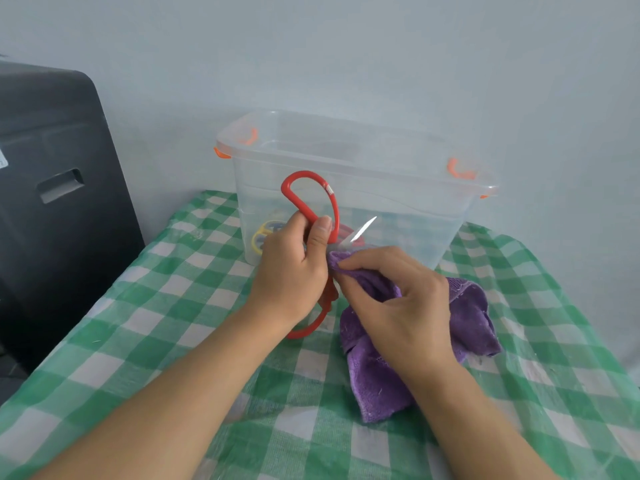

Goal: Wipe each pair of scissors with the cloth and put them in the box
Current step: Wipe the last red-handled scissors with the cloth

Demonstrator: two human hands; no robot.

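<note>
Gripping the red scissors near their pivot, my left hand holds them in front of the clear box, while my right hand pinches the purple cloth around the blade. Inside the box, far left, I think I see more scissors.

A plain room in a home, by the look of it: a table under a green-and-white checked tablecloth stands against a bare pale wall at twelve o'clock, with a dark plastic cabinet at nine o'clock.
</note>
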